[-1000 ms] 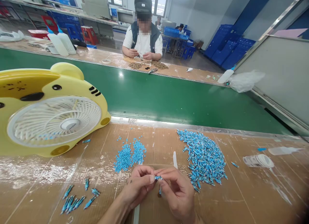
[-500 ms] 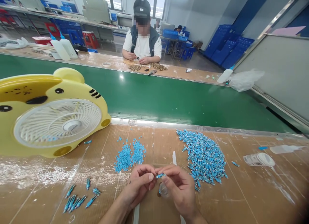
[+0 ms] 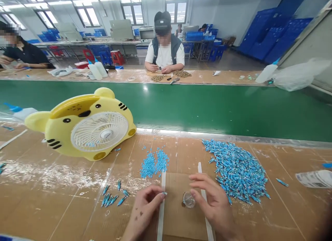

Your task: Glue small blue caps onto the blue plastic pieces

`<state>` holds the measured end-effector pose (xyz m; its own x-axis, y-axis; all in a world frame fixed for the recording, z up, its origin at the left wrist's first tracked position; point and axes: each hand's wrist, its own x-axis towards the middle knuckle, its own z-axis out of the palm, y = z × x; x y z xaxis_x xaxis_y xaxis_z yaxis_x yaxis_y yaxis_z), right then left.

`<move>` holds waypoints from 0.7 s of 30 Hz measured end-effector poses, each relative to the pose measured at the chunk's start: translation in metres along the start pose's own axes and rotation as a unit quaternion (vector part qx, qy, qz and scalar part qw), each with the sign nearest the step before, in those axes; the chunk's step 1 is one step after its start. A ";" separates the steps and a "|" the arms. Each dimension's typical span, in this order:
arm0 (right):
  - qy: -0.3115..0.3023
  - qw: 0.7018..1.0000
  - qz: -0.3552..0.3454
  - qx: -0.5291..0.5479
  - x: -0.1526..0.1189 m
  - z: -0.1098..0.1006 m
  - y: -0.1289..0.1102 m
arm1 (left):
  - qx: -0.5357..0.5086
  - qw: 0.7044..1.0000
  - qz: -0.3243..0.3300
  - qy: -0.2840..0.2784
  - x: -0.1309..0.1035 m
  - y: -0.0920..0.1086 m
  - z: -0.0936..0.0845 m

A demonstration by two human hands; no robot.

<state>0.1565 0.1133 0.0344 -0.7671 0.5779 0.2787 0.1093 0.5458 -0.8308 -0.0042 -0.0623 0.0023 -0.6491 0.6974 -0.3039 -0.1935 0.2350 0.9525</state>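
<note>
My left hand [image 3: 146, 206] is closed in a pinch on a small blue piece [image 3: 164, 193]. Only its tip shows past the thumb and forefinger; fingers cover the remainder. My right hand [image 3: 214, 199] has its fingers apart with nothing between them. Its thumb and forefinger are beside a small clear round cup [image 3: 189, 200] on a cardboard sheet [image 3: 178, 222] edged with white tape strips. Beyond my left hand lie small blue rings or discs [image 3: 148, 166]. A large heap of small blue-and-silver parts [image 3: 241, 173] spreads beyond my right hand.
A yellow animal-faced fan [image 3: 103, 130] stands at left on the cardboard-covered table [image 3: 70, 203]. Several loose blue parts [image 3: 110, 199] lie left of my hand. A white container [image 3: 313, 179] lies at far right. Across the green belt [image 3: 181, 106] sits a co-worker [image 3: 164, 52].
My hands have drawn apart. The right hand has let go of the small blue part and opened; the left keeps a pinch. The view has shifted left and up, showing another person.
</note>
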 end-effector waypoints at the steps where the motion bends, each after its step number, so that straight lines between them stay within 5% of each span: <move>1: 0.013 1.000 0.004 -0.009 -0.002 -0.005 0.005 | 0.090 0.995 0.030 0.033 -0.008 -0.004 -0.016; 6: 0.035 0.999 0.013 -0.033 -0.004 -0.020 0.023 | 0.372 0.902 0.144 0.167 -0.039 -0.030 -0.084; 11: -0.017 0.999 0.027 -0.011 -0.004 -0.015 0.028 | 0.486 0.836 0.171 0.189 -0.041 -0.032 -0.112; 17: -0.035 0.999 0.021 0.001 -0.006 -0.015 0.028 | 0.560 0.789 0.211 0.136 -0.012 0.009 -0.095; 21: -0.020 0.999 0.029 0.004 -0.008 -0.015 0.026 | 0.622 0.759 0.190 0.005 0.023 0.032 -0.064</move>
<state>0.1748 0.1322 0.0176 -0.7843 0.5838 0.2100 0.1495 0.5063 -0.8493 -0.0717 -0.0822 0.0267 -0.4907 0.8713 -0.0047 0.8504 0.4801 0.2152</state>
